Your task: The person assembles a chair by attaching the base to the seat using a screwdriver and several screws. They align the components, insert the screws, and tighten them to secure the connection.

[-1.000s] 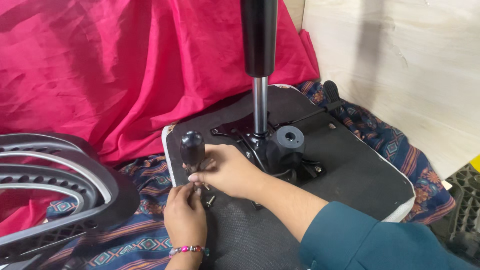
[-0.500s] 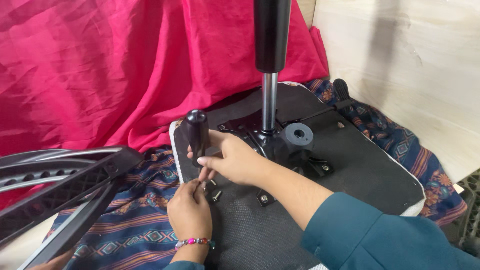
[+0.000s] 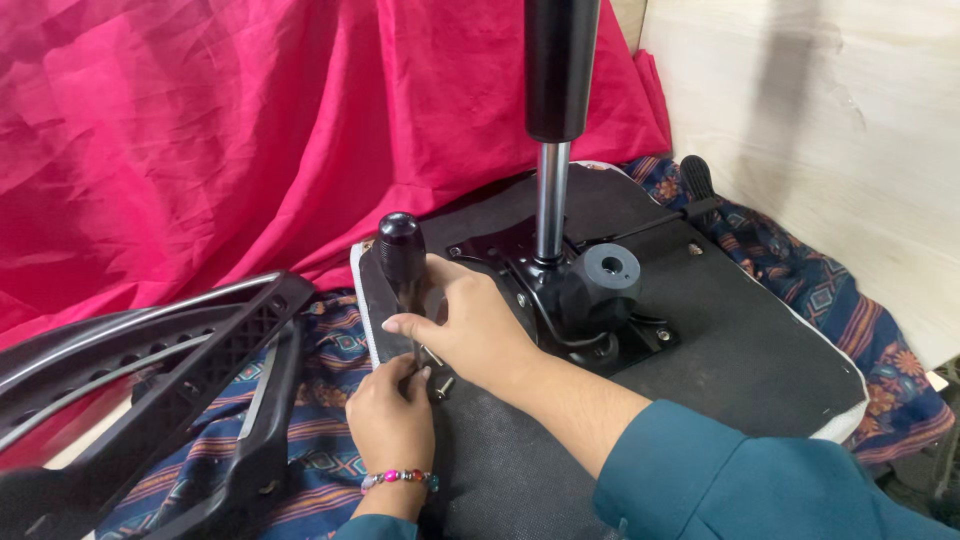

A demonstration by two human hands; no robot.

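Screwdriver in right hand, prob. gripped.

Right hand, on a teal-sleeved forearm reaching in from the near right, is curled with fingers bent. Left hand, with a beaded wrist bracelet, sits just near of it, fingertips pinched.

Open seat underside right of the hands; gas cylinder blocks behind, black chair frame crowds the left.

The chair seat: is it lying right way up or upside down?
Upside down: the seat shows its black underside, with the gas cylinder standing upward.
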